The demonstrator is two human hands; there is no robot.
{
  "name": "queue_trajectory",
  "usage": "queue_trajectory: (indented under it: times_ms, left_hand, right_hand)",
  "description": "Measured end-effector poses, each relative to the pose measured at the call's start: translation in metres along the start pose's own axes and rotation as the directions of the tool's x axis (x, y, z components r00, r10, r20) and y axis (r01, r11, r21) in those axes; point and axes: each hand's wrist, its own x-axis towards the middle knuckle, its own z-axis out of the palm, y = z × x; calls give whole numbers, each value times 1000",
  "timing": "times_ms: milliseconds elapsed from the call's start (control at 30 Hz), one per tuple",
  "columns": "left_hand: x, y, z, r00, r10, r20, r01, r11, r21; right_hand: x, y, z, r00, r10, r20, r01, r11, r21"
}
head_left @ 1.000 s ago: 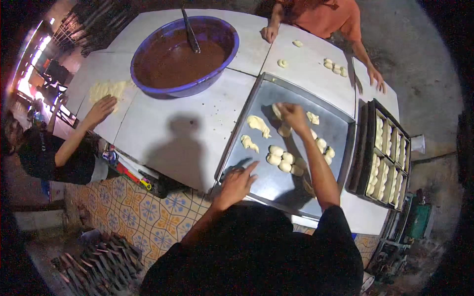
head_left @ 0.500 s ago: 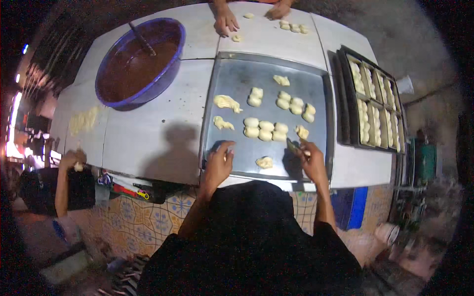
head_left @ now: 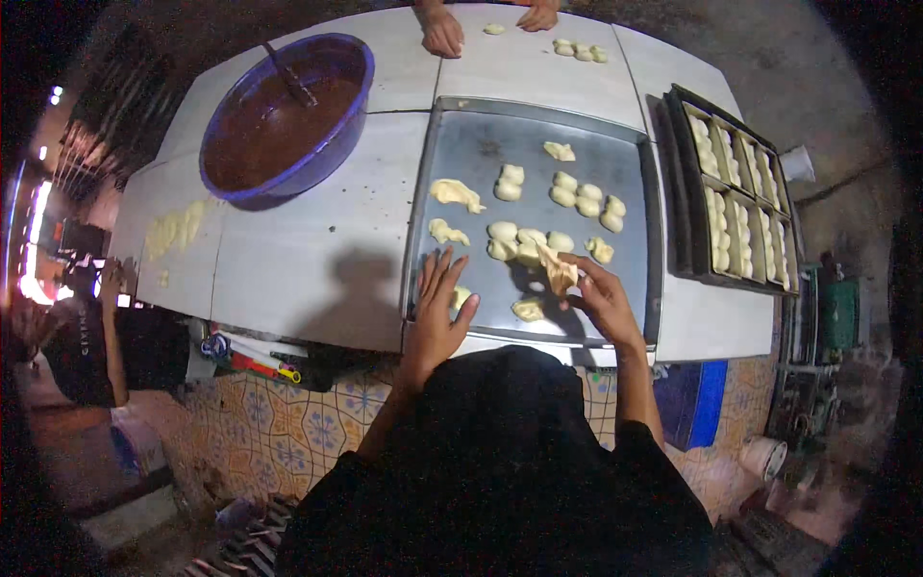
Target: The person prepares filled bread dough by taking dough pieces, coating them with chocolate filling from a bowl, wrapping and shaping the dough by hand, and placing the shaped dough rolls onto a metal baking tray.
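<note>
A wide metal tray (head_left: 500,322) lies in front of me, holding paired dough balls (head_left: 588,200) and several loose, irregular dough scraps (head_left: 457,195). My right hand (head_left: 608,306) pinches a floppy, tan-yellow piece of dough (head_left: 560,273) just above the tray, in front of the near row of balls. My left hand (head_left: 442,313) is open with its fingers spread over the tray's near left part. A pale dough piece (head_left: 461,296) shows between its thumb and fingers, partly hidden. Another scrap (head_left: 527,309) lies near the tray's front edge.
A purple basin (head_left: 322,159) of brown mixture with a stick-like handle stands at left. Black baking pans (head_left: 685,240) of dough rolls stand at right. Another person's hands (head_left: 443,35) rest at the table's far edge; a second person (head_left: 111,332) is at left.
My right hand has moved slightly left, and a draped piece of dough now shows in its fingers instead of a dark shape. My left hand has spread its fingers beside a dough piece.
</note>
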Motion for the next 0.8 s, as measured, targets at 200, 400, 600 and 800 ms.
queue_trajectory:
  times_ms: [200,400,600,800]
  left_hand:
    - [19,27,9,921,-328,211,251,85,-964]
    - [29,-24,-8,845,-524,108,-33,-252,-967]
    - [35,-39,-20,853,-519,55,-44,-176,-983]
    - [33,-18,-24,866,-485,117,-9,-250,-968]
  right_hand:
    - [33,-2,94,978,-162,133,186,962,-198]
    - [47,-8,67,973,-111,-201,38,941,-336]
    - [14,63,19,948,-42,314,309,347,-885]
    - [22,16,19,942,261,212,-140,878,-457]
